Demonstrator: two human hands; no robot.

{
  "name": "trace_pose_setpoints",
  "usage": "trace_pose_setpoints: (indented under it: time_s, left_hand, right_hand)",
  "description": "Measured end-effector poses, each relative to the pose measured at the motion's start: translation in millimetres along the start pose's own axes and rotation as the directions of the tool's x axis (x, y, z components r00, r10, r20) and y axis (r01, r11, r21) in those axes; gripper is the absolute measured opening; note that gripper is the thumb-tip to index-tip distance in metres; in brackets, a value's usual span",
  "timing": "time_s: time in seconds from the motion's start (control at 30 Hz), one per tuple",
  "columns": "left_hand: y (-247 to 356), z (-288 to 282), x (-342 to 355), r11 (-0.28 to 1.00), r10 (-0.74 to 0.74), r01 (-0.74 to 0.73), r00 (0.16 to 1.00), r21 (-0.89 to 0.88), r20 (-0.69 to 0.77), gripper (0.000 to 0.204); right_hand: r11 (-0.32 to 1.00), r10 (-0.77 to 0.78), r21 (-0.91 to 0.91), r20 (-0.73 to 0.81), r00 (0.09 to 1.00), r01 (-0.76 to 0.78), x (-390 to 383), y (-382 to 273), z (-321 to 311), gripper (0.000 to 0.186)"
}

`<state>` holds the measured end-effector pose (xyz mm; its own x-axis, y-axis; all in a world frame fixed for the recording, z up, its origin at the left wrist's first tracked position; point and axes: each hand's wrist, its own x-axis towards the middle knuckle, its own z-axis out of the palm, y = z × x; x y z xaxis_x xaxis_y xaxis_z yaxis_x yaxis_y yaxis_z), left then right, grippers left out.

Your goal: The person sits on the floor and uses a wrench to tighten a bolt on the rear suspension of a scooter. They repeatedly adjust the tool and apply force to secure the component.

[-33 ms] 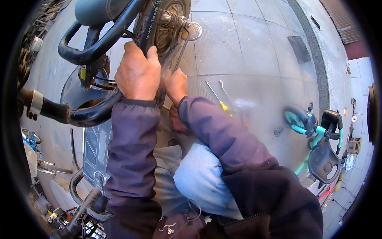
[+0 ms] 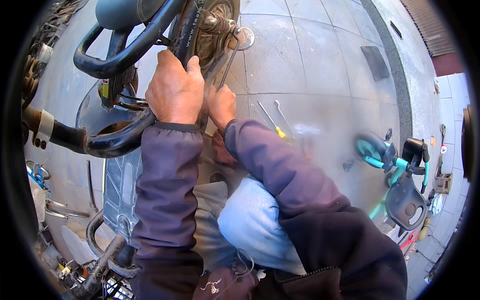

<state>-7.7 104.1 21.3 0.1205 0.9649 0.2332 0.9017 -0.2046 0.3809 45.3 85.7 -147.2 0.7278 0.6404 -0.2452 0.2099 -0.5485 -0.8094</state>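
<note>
An upended black vehicle has a rusty-hubbed wheel with a black tire. My left hand is closed at the tire's lower part, beside a curved black tube; what its fingers grip is hidden. Just right of it, my right hand is closed round a thin bent metal rod, whose upper end reaches the axle near a round silver part. On the tiles below and right lie a yellow-handled screwdriver and a slim metal tool.
A turquoise children's ride-on stands at right beside a raised concrete edge. A dark flat plate lies upper right. At lower left are a footboard, bent tubing and assorted parts. My bent knee is below my hands.
Both hands appear very slightly higher in the picture, along with the surrounding parts. Their grips look the same.
</note>
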Motion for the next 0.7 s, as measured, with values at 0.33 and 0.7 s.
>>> trace_pose_setpoints:
  time_s: [0.33, 0.7]
  left_hand:
    - [-3, -2, -3, 0.997, 0.035, -0.032, 0.999, -0.068, 0.037, 0.039]
    - [5, -2, -5, 0.999, 0.034, -0.033, 0.999, 0.021, -0.04, 0.037]
  right_hand:
    - [0.996, -0.057, 0.074, -0.033, 0.998, 0.059, 5, 13, 5, 0.035]
    - [0.962, 0.161, 0.123, 0.459, 0.874, -0.243, 7, -11, -47, 0.038]
